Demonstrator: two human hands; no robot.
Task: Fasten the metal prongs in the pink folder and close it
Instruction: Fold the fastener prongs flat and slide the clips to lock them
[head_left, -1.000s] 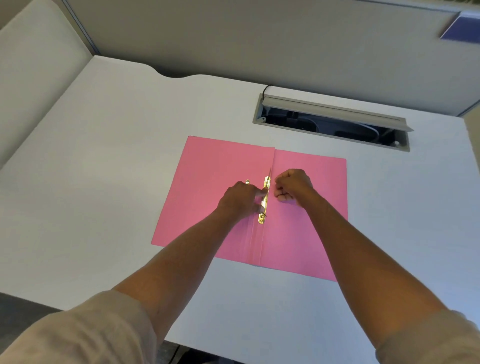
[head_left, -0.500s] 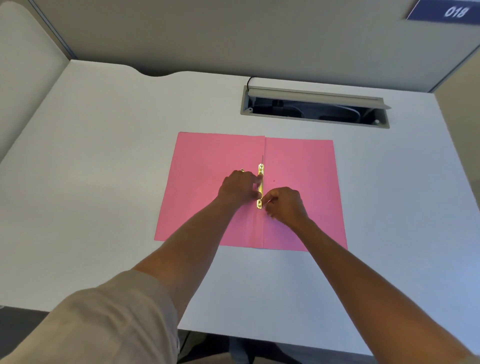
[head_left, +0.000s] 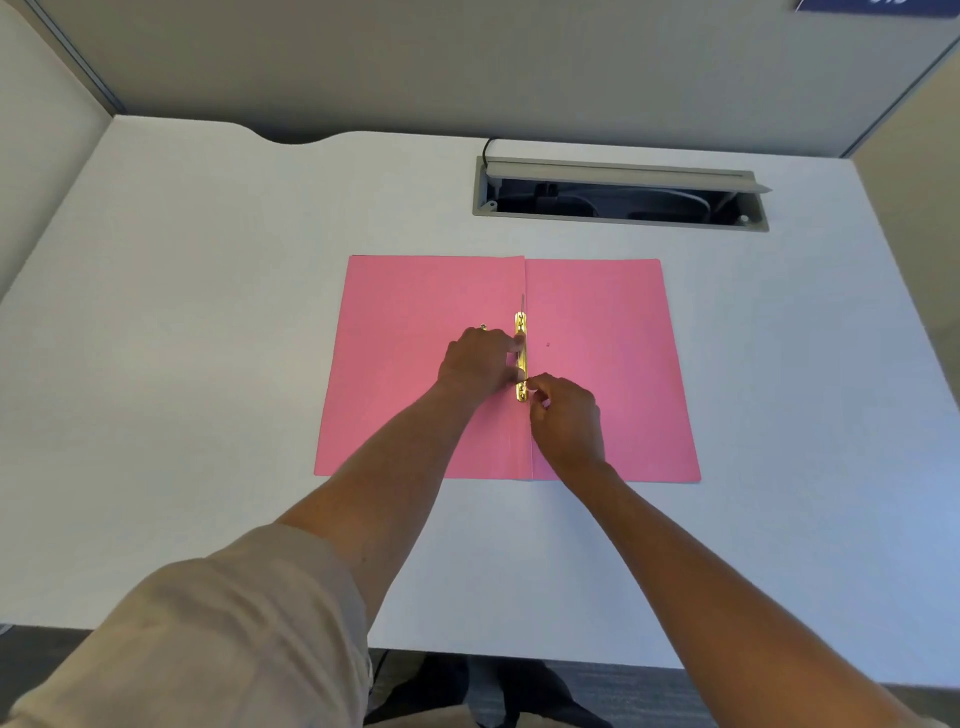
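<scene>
On the white counter (head_left: 208, 364), the pink folder (head_left: 415, 296) is lying fully open and flat, both covers spread apart. Along its centre fold, the brass fastener bar (head_left: 521, 332) is sitting lengthwise, with a thin metal prong (head_left: 522, 302) projecting past its far end. The left hand (head_left: 480, 361) is resting on the left cover, fingers curled, with two fingertips pressing on the middle of the bar. The right hand (head_left: 566, 415) is resting on the right cover, thumb and forefinger pinching together at the near end of the bar; what they are gripping is too small to tell. Beyond the folder, a grey cable tray (head_left: 618, 195) is sitting open in the counter.
</scene>
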